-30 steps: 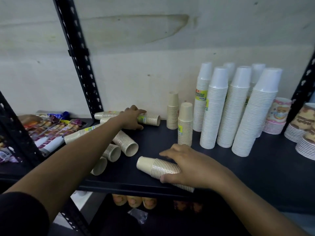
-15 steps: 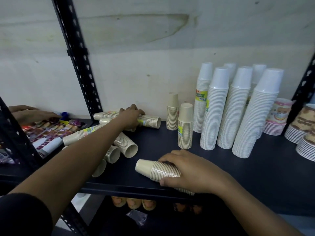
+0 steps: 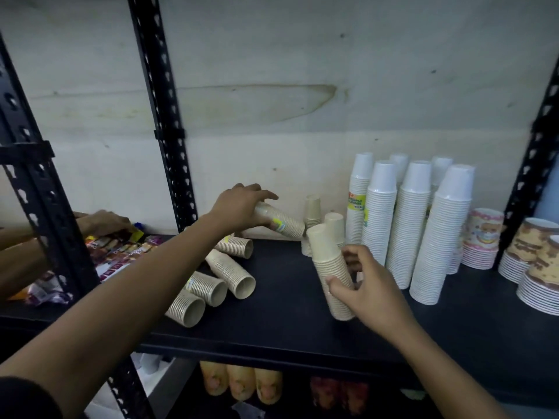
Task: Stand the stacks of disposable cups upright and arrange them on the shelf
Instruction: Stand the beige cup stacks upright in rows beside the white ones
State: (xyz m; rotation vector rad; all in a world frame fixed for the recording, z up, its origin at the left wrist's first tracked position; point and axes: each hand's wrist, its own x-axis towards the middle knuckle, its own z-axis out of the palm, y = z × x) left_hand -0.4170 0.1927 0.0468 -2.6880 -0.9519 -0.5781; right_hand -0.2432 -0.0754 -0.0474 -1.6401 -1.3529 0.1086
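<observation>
My right hand (image 3: 364, 285) grips a beige cup stack (image 3: 329, 267) that stands nearly upright, tilted a little left, near the front of the black shelf (image 3: 287, 322). My left hand (image 3: 239, 207) holds another beige cup stack (image 3: 281, 222) lifted off the shelf, slanting down to the right toward the back wall. Several beige stacks (image 3: 223, 276) lie on their sides at the left of the shelf. Two short beige stacks (image 3: 313, 211) stand upright at the back, partly hidden by the stack in my right hand.
Tall white cup stacks (image 3: 414, 225) stand at the right, with printed bowls (image 3: 481, 240) and printed cups (image 3: 535, 252) beyond. A black upright post (image 3: 163, 122) rises behind. Another person's hand (image 3: 102, 222) reaches over snack packets (image 3: 121, 249) at the left.
My right hand raised its stack from lying at the front edge to nearly upright. My left hand picked its stack up off the shelf and moved it right.
</observation>
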